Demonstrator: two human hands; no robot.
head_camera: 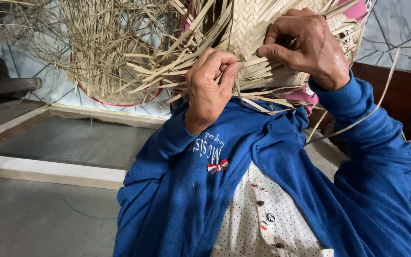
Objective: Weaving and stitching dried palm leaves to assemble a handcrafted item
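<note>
Seemingly pale woven straw mat (250,28) (edges frayed).

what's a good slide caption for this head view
Left hand and right hand work a thin metal tool through a woven straw piece.

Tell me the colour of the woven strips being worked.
Pale straw-tan woven strips, seen best in the head view.
</note>
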